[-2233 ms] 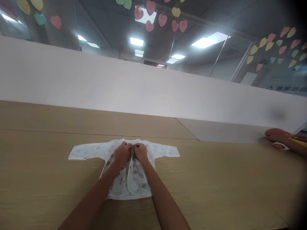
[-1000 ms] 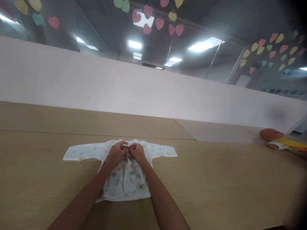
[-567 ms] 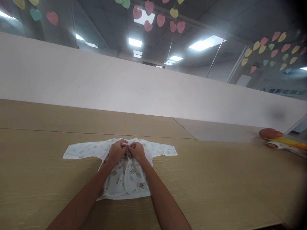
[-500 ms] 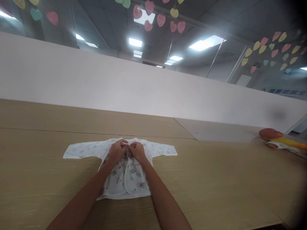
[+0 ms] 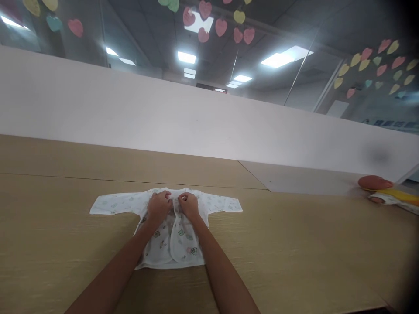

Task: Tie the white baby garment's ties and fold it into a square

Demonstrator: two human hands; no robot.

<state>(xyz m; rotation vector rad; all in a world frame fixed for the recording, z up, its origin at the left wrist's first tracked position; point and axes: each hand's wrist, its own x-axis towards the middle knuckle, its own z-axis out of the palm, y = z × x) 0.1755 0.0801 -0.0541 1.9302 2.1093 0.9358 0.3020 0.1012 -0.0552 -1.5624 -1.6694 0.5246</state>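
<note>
A small white baby shirt [image 5: 185,248] printed with little pictures lies spread out, both sleeves stretched sideways and its front edges overlapping down the middle. At the upper chest, left of the front opening, my left hand [image 5: 159,206] has its fingers curled in on the cloth. Just across the opening, my right hand [image 5: 189,206] pinches near the edge of the front flap with thumb and forefinger. A narrow gap separates the two hands. The fingertips partly hide what lies under them, and any fastener there is too small to make out.
The shirt lies on a wood-coloured table [image 5: 294,244] that meets a white partition [image 5: 163,113] at the back. At the far right lie a reddish-brown rounded object [image 5: 375,182] and a yellow cloth-like item [image 5: 389,195]. Heart-shaped paper notes [image 5: 221,27] hang on the glass above.
My hands have moved slightly apart at the neckline, the left one a little to the left and the right one a little to the right. The view has shifted slightly.
</note>
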